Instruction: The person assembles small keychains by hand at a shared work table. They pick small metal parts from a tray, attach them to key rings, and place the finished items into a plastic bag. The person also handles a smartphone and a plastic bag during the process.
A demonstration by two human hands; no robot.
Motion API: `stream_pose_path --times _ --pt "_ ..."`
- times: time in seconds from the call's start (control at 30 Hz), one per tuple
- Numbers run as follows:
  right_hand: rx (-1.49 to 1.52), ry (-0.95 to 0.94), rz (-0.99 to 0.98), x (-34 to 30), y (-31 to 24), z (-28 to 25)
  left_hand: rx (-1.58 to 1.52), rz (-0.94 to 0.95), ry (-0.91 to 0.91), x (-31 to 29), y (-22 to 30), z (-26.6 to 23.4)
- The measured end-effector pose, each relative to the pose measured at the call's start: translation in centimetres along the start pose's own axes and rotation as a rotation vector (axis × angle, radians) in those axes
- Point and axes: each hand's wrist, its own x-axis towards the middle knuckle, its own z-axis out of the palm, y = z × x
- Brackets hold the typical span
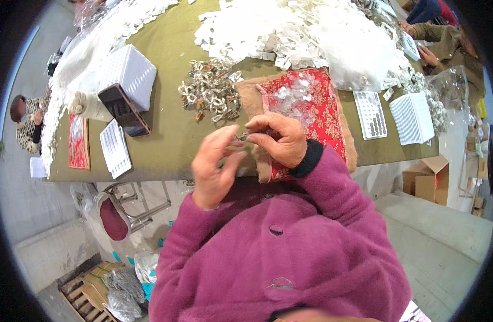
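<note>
My right hand (283,139) is closed in a pinch, thumb against fingers, on a small silvery metal piece (242,138), too small to name more exactly. Facing it, my left hand (217,167) is slightly blurred; its thumb stands apart from the fingers, whose tips are close to the piece. Beneath and beside my right hand lies a red flowered cloth pad (332,110) with a tan edge. Small clear plastic bits (297,96) are scattered on the pad. Just beyond my left hand, silvery metal pieces with orange-brown bits form a loose heap (211,90) on the green tabletop (171,145).
White plastic pieces (268,27) are piled across the far table. Stacked white trays (131,72) stand at left behind a leaning phone (124,110); another tray stack (411,119) is at right. A stool (115,217) stands below the table. People sit at the far right (455,59) and left (29,121).
</note>
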Motion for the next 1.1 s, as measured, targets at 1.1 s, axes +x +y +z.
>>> stream_pose_path --times 1.1 --pt "-0.008 -0.189 0.061 0.1 -0.3 -1.2 -0.126 0.061 0.048 1.6 0.3 1.2"
